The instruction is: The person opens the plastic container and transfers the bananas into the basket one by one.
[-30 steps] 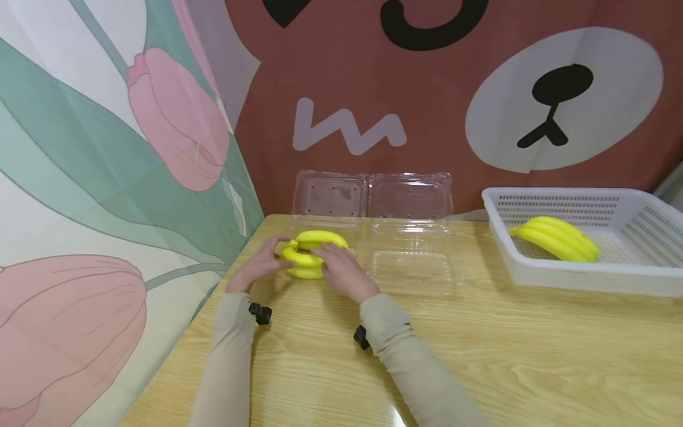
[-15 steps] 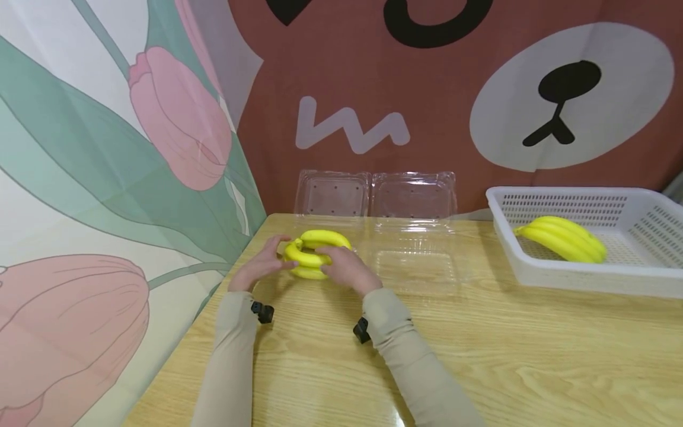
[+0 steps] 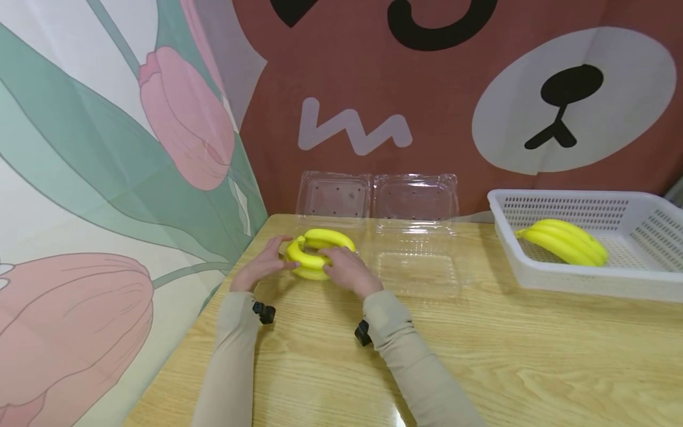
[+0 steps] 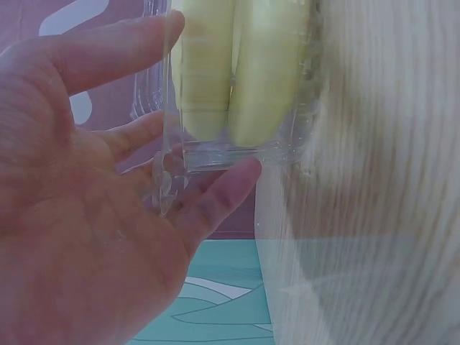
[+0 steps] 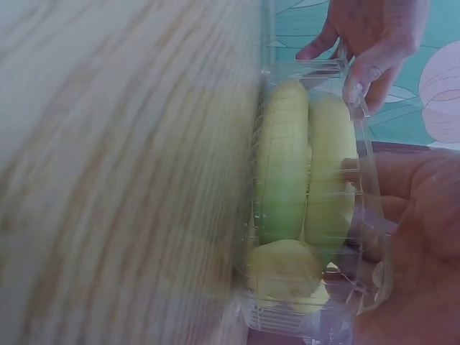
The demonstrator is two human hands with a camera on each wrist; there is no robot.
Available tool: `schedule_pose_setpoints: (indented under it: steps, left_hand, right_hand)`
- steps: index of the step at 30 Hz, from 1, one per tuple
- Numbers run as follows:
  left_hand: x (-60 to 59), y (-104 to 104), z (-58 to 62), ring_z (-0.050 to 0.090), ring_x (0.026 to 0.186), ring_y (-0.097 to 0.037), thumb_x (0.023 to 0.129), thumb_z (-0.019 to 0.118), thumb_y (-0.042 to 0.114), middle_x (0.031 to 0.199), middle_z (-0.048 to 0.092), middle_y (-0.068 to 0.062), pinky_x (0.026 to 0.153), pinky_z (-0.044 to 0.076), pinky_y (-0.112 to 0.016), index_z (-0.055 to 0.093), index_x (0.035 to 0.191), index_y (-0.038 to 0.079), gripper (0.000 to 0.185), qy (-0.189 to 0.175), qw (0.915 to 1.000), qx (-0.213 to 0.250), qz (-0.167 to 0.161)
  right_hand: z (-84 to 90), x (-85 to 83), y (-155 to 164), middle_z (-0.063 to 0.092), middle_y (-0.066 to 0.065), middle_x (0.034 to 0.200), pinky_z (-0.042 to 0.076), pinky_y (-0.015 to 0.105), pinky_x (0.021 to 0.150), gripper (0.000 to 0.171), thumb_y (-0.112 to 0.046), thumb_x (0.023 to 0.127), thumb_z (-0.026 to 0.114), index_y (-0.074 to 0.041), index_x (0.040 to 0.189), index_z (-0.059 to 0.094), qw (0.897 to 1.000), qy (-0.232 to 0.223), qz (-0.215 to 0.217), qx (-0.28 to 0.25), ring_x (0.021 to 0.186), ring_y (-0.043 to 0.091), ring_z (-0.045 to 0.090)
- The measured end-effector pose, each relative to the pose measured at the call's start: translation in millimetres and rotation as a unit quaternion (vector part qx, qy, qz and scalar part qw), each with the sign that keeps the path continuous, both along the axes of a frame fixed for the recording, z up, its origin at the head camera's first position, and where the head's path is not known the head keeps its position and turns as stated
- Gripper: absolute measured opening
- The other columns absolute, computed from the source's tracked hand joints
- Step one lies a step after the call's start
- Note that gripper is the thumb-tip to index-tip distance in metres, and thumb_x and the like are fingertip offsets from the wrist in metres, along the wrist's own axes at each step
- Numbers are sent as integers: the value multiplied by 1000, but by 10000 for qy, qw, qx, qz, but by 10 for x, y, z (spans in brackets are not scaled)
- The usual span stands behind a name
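Note:
A bunch of yellow bananas [image 3: 306,256] lies curved in a clear plastic clamshell container [image 5: 374,208] on the left of the table. My left hand [image 3: 262,265] is at the container's left end, fingers and thumb spread. In the left wrist view, its thumb touches the end wall and one finger lies at the rim. My right hand [image 3: 350,270] reaches in from the right, its fingers bent over the bananas; I see it gripping them at that side. In the right wrist view, its fingers lie against the bananas [image 5: 284,165], partly seen through plastic.
The container's raised lid [image 3: 334,198] stands at the back. Beside it is a second clear clamshell [image 3: 416,270], lid up. At the right, a white perforated basket [image 3: 587,279] holds another bunch of bananas [image 3: 562,242]. A patterned cloth [image 3: 437,118] hangs behind the wooden table [image 3: 533,356].
My right hand's fingers went from lying straight over the bananas to bending over them. My left hand has stayed at the container's left end. The head view has shifted slightly.

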State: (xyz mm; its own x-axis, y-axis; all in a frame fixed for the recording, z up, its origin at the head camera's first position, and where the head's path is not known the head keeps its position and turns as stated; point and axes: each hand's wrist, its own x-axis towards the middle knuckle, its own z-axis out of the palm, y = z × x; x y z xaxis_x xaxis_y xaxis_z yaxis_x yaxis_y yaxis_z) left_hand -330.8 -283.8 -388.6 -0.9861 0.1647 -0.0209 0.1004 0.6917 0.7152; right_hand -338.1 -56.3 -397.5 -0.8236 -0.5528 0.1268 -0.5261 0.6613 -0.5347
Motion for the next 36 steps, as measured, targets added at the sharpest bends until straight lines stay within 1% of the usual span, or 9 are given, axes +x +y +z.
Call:
schedule_pose_setpoints:
  steps: [2,4,8,11,15,19,23,29,36]
  left_hand:
    - [-1,9,8,40,123,-43,90,69,22,153,20,-26,102,37,-56,25,151,1,78,-8,10000,-6,8]
    - [-6,11,10,35,129,-44,90,69,22,154,18,-27,106,34,-57,22,152,0,81,-21,10000,-1,-5]
    - [-6,-3,3,14,144,-43,90,69,25,160,9,-24,114,19,-58,10,155,1,91,-200,9997,150,14]
    - [1,-24,-5,4,147,-39,91,69,29,162,2,-22,116,12,-58,0,156,2,99,-322,9992,243,-4]
    - [8,-36,-12,6,147,-39,89,71,35,162,3,-22,116,14,-58,-2,156,3,105,-342,9990,271,16]
    - [5,-26,-11,9,147,-39,86,74,40,162,6,-21,115,15,-59,0,157,6,108,-342,9990,280,63]
    - [-7,-16,-17,9,147,-40,85,75,42,162,5,-21,115,14,-60,0,157,6,111,-389,9990,208,79]
    - [-9,-1,-19,9,147,-40,88,72,39,162,6,-21,115,15,-60,2,157,4,104,-390,9992,70,65]
    - [5,15,-10,6,147,-39,92,68,35,163,2,-20,116,12,-60,2,157,4,98,-444,9990,-64,70]
  right_hand:
    - [-1,-1,2,54,7,141,34,44,111,43,-17,101,56,-11,144,51,10000,73,9,-37,130,26,47]
    - [1,-2,4,56,9,139,36,44,110,43,-14,100,57,-10,142,53,9998,150,56,-102,128,27,49]
    - [-4,-4,9,58,9,136,36,43,110,43,-5,96,60,-8,139,56,9991,345,101,-225,126,28,50]
    - [-9,4,16,58,9,135,35,41,110,45,0,94,61,-8,138,57,9987,406,43,-301,126,28,48]
    - [-14,15,27,57,8,133,37,38,108,45,-1,95,61,-10,138,57,9983,439,-36,-392,124,25,46]
    - [-5,14,33,59,7,125,39,37,103,43,0,94,61,-10,136,57,9959,691,-114,-568,117,24,48]
    - [20,7,42,60,7,123,41,36,100,41,0,94,60,-8,134,58,9929,910,-296,-707,112,23,50]
    - [89,21,55,58,8,127,41,37,101,41,-3,96,59,-9,137,55,9905,896,-536,-900,113,23,50]
    - [192,62,69,57,7,128,42,35,100,44,-5,96,60,-9,139,53,9875,917,-592,-1134,113,21,49]
